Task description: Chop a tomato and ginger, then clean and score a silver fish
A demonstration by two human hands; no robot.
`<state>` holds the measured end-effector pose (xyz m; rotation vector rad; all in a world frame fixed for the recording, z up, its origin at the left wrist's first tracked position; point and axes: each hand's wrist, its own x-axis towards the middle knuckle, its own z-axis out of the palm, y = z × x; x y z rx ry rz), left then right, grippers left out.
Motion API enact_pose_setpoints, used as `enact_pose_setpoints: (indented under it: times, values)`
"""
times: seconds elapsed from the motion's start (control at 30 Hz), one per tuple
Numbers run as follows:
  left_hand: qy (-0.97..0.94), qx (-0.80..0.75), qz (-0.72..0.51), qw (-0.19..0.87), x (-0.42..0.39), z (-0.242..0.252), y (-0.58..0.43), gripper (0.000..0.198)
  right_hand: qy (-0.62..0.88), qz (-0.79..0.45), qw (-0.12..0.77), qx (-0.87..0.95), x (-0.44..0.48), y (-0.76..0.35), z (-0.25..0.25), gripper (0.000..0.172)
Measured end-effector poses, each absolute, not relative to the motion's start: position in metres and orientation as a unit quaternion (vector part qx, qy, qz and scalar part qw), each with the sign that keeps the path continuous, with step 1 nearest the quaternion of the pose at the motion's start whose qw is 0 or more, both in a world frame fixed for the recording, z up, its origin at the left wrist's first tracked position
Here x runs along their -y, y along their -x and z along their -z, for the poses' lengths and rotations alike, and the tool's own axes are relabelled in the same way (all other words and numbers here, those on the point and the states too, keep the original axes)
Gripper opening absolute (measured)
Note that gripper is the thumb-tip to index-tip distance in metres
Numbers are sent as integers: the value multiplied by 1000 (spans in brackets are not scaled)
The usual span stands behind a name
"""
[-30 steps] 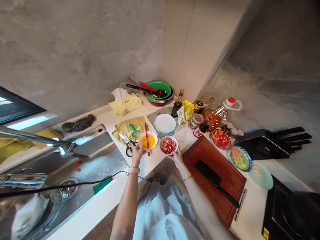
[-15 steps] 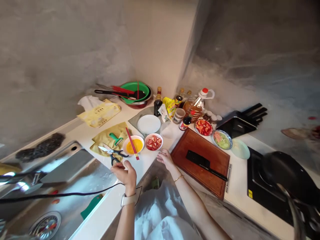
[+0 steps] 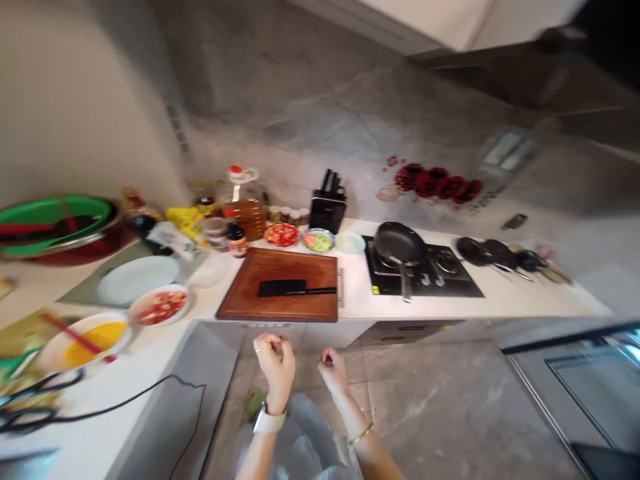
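Note:
My left hand and my right hand hang in front of me over the floor, close together and off the counter, with the fingers loosely curled and nothing visible in them. The wooden cutting board with a black knife on it lies just beyond them. To the left stand a white bowl of chopped tomato and a bowl of beaten egg with red chopsticks across it. The picture is smeared by motion.
A black frying pan sits on the stove to the right. Oil bottle, jars, a knife block and small plates of vegetables line the back wall. An empty white plate, a green basin and scissors lie left.
My view has swung right from the sink to the stove. Both hands left the two bowls and drew back off the counter toward my body.

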<state>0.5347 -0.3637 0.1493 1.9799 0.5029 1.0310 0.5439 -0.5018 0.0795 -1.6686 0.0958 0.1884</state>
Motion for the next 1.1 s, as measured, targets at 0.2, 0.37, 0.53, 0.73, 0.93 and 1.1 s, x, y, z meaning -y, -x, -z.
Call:
enact_pose_setpoints:
  times: [0.2, 0.37, 0.53, 0.73, 0.93, 1.1]
  values:
    - [-779, 33, -289, 555, 611, -154, -516, 15, 673, 106, 701, -211, 710, -449, -80, 8]
    - [-749, 226, -140, 607, 794, -162, -480, 19, 565, 289, 682, -365, 860, -395, -89, 11]
    - [-725, 352, -53, 590, 918, -141, -469, 21, 442, 423, 670, -421, 973, -380, -86, 15]
    - [-690, 409, -6, 597, 1073, -78, -513, 25, 380, 462, 661, -452, 1123, -402, -60, 17]
    - [-659, 408, 72, 628, 1261, -101, -538, 19, 394, 486, 609, -488, 1303, -408, -87, 23]
    - [-657, 433, 136, 602, 1395, -113, -542, 15, 376, 499, 561, -542, 1427, -395, -78, 31]
